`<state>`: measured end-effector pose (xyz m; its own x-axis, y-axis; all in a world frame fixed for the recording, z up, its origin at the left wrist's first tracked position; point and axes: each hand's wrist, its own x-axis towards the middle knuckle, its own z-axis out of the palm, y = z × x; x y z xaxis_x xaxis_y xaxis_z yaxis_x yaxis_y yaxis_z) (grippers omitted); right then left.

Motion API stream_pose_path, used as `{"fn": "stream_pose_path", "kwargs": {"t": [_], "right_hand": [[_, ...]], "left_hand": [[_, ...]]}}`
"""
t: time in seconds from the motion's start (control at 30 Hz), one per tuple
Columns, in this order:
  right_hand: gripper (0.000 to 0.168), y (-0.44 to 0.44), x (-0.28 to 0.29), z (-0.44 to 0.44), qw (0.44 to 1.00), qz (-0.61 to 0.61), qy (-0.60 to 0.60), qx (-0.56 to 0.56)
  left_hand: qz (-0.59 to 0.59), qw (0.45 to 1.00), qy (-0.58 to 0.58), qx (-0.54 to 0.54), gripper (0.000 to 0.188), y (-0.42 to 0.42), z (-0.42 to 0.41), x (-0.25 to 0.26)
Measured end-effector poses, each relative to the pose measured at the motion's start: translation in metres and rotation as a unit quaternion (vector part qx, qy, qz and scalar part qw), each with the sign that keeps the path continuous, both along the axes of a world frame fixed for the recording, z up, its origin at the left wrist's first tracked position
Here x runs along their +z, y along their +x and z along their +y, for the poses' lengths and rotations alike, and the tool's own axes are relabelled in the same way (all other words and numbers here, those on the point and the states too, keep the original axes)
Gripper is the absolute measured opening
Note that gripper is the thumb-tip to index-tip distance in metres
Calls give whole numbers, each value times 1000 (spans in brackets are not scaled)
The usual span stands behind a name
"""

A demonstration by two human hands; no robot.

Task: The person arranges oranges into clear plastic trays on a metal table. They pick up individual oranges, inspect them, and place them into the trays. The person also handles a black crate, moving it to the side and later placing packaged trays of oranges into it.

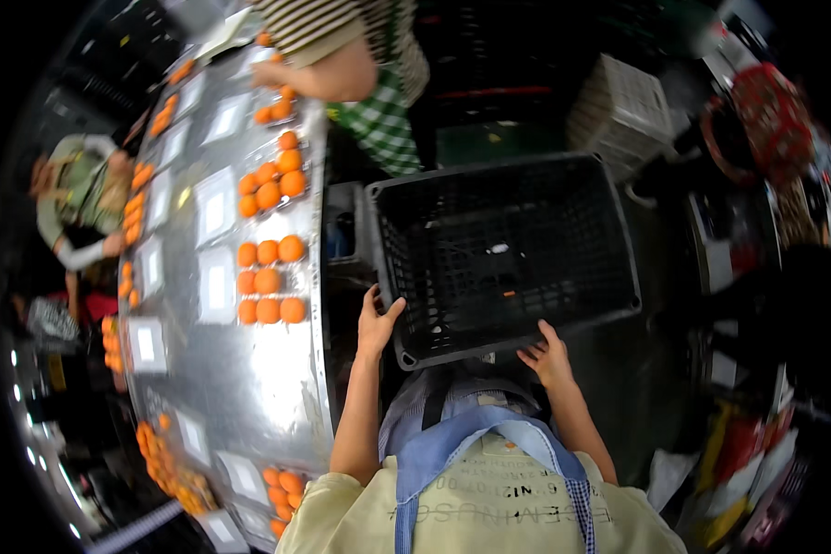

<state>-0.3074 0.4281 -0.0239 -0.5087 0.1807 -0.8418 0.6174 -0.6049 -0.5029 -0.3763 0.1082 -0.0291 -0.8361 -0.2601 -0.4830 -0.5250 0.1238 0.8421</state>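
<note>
A large black plastic crate [505, 249] with slatted walls lies before me, its open top facing up, with a few small scraps on its floor. My left hand [381, 322] grips the crate's left rim near the close corner, thumb over the edge. At the near rim is my right hand [548, 356], fingers spread against or just beside it; whether it bears on the rim is hard to tell. To the left, orange fruits [268, 280] sit in clear plastic trays on a metal table [263, 388].
A co-worker in a green checked apron [381, 124] stands at the table's far end. Another person [83, 194] works across it. Lidded clear containers [216, 284] line the tabletop. A pale crate [620, 111] stands beyond, at the right. Bags [741, 457] lie at the lower right.
</note>
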Motion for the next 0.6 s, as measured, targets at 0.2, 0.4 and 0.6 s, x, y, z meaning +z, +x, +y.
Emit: {"fn": "stream_pose_path", "kwargs": {"t": [0.2,0.4,0.6], "right_hand": [[77,0,-19,-7,996,12,28,-80],[43,-3,14,-3,989,15,79,-127],[34,57,5,24,965,7,52,-258]], "left_hand": [[19,999,35,-29,57,-31,20,-2],[48,995,81,-15,70,-22,28,9],[156,979,56,-119,82,-19,87,73]]}}
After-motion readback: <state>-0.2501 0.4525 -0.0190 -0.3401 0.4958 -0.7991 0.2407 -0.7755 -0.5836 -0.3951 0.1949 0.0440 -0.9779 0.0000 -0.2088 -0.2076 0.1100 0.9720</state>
